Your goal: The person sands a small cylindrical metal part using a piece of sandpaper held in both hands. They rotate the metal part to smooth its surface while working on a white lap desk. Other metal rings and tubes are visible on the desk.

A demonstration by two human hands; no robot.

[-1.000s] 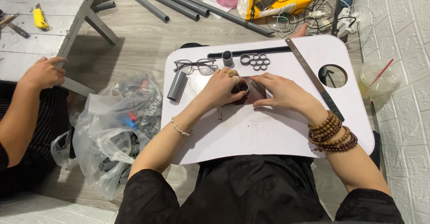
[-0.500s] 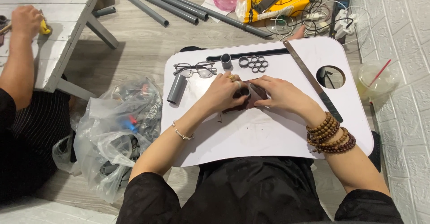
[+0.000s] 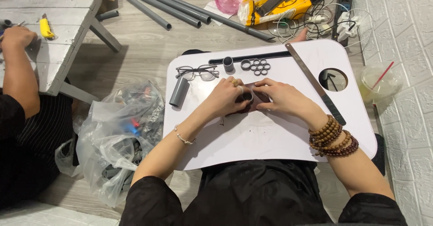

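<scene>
Pressing a small grey ring (image 3: pixel 247 96) on a brown sheet (image 3: pixel 258 100), left hand (image 3: pixel 227 97) and right hand (image 3: pixel 280 97) both pinched on the ring, mid white table (image 3: pixel 270 140), cut rings (image 3: pixel 256 66) near its far edge.

Just beyond the two hands meeting over one small gray ring (image 3: pixel 247 96) lie about seven cut rings (image 3: pixel 257 66), one pair of glasses (image 3: pixel 197 72), two short pipe pieces (image 3: pixel 179 92) and, to their right, one metal ruler (image 3: pixel 314 82).
</scene>
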